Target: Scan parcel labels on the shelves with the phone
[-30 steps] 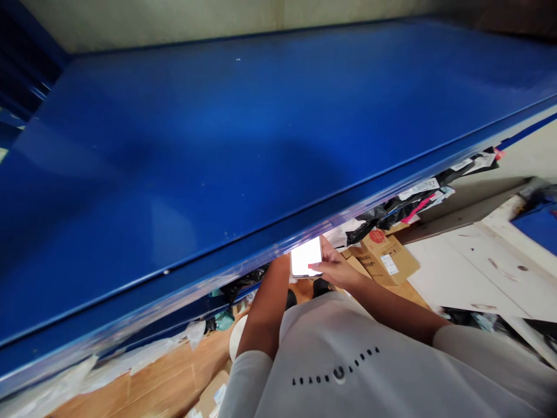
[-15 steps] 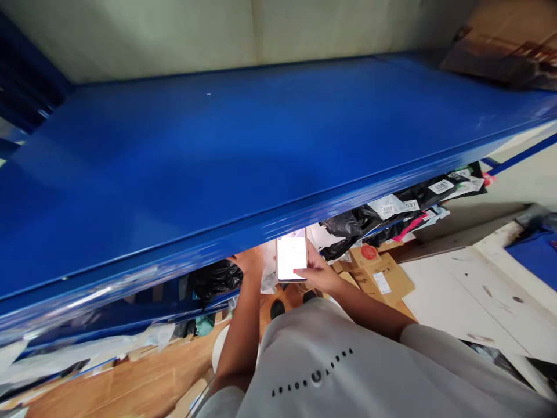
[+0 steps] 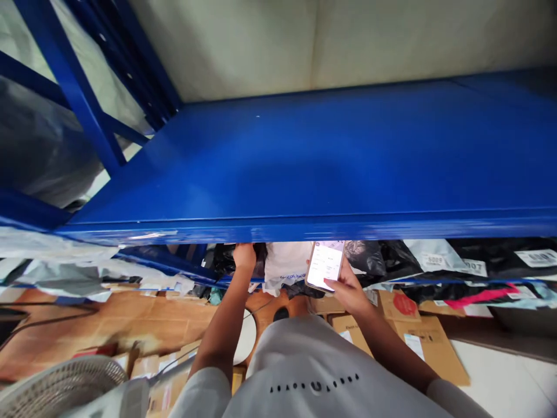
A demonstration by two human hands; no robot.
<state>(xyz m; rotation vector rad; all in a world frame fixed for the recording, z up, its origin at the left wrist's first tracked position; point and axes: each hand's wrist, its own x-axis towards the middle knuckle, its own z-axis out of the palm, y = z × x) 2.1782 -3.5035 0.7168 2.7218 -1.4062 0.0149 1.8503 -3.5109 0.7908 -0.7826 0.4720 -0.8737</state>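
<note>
My right hand (image 3: 350,288) is wrapped round a smartphone (image 3: 325,262) with a lit white screen. Its thumb lies on the lower part of the screen. Under the front edge of the blue shelf (image 3: 304,168) reaches my left hand (image 3: 244,256), close to a black plastic parcel (image 3: 224,259). The shelf edge hides my left fingers, so whether they grip anything does not show. Between my two hands lies a white plastic parcel (image 3: 285,261) on the lower shelf level.
To the right, more bagged parcels (image 3: 404,258) with numbered labels fill the lower level. Cardboard boxes (image 3: 435,345) stand on the floor. A white stool (image 3: 246,337) is beside my legs, a fan (image 3: 65,383) at lower left. Blue rack posts (image 3: 87,93) rise at left.
The view has turned left, bringing the rack posts and fan into sight. The phone stays in my right hand, and its screen now shows lines of text. My left hand remains under the shelf edge.
</note>
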